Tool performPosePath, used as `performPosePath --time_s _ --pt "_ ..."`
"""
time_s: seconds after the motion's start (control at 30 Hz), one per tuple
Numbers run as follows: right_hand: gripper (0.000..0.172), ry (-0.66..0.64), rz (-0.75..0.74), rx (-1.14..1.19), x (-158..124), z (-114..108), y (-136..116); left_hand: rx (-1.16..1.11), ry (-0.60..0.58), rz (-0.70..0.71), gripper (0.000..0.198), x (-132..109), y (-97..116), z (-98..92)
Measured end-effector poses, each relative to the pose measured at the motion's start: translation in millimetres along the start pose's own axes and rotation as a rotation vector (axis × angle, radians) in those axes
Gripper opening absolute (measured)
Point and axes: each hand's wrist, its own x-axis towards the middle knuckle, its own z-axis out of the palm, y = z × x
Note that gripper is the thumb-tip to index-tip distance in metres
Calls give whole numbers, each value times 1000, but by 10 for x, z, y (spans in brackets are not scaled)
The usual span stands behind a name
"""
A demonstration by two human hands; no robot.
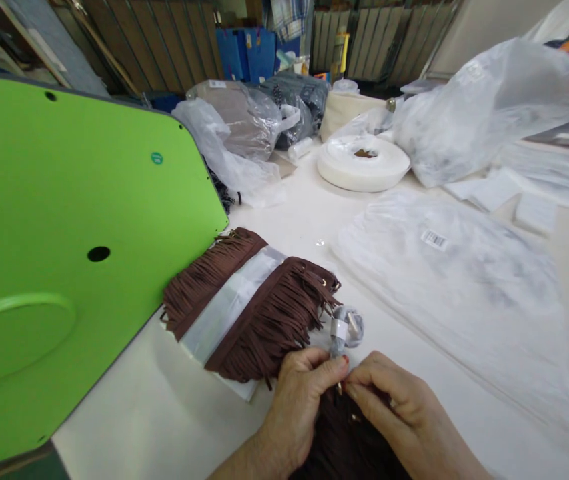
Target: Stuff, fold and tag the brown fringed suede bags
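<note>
Between thumb and fingers my left hand (301, 397) grips the lower end of a plastic-wrapped strap (347, 327), coiled and bound with a white band. Thumb and finger of my right hand (399, 400) pinch a small gold-coloured metal piece (339, 388) right by the left thumb. Under both hands lies a dark brown fringed bag (344, 437), partly covered by them. Beyond the left hand are more brown fringed pieces (259, 327), lying side by side with a translucent wrapping strip (234, 300) between two fringed sections.
A bright green board (129, 200) stands along the left. To the right, a large clear plastic bag (454, 267) with a barcode label lies on the white table (129, 413). Farther back are a white tape roll (363, 163), wrapped bags (244, 117) and a bulky plastic bag (489, 100).
</note>
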Motion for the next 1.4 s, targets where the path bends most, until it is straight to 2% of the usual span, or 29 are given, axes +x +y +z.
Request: performPosePath --time_s 0.13,0.27,0.37,0.47,0.5,0.57,0.67,0.8,0.97,1.07,1.23,1.4 --pt "25 -11 56 1 -5 -1 -32 136 -14 31 34 4 -20 -46" --pt "25 -13 54 -132 -3 25 -64 271 -41 126 37 7 -62 -143" --pt "25 6 82 -219 13 76 -36 435 -76 197 31 -28 -65 -211" --pt "22 35 144 -269 41 121 23 615 32 216 19 -115 -75 -252" --pt "22 43 158 -275 51 129 40 667 88 262 24 -147 -90 -261" --pt "21 47 175 -271 65 135 61 780 155 445 29 -198 -134 -279" --pt "21 49 191 -252 70 131 67 954 126 658 19 -210 -195 -299" --pt "21 47 202 -245 69 125 54 1070 103 613 18 -151 -190 -294" --pt "22 51 201 -254 74 122 48 1010 102 563 15 -121 -146 -263" --pt "24 54 198 -263 77 119 53 980 141 594 15 -137 -159 -250" --pt "26 60 173 -280 82 116 45 967 185 732 16 -159 -226 -237" --pt "25 69 147 -298 80 118 46 1037 174 700 14 -139 -235 -245"
